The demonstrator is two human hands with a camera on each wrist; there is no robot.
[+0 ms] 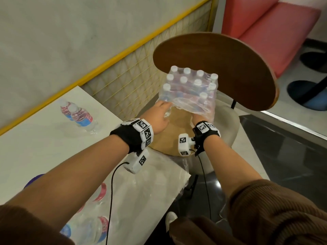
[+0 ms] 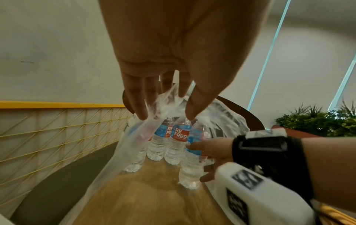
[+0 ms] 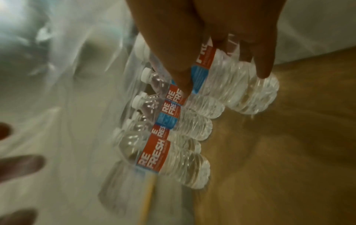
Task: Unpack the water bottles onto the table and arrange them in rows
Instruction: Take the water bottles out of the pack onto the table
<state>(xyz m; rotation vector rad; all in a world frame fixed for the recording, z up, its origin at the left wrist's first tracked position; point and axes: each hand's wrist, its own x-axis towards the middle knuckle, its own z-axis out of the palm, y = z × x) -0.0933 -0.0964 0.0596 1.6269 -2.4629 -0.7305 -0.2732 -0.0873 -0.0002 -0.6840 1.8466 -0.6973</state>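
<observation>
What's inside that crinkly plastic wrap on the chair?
Inside the plastic wrap stand water bottles with white caps and red-and-blue labels. The right hand grips one; the left hand pulls the wrap. Bottles further back are blurred by plastic, so no sure count.

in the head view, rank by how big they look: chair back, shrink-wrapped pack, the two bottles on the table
1. chair back, largest
2. pack
3. two bottles, smallest, though they stand off to the side, so true size is unsure
</observation>
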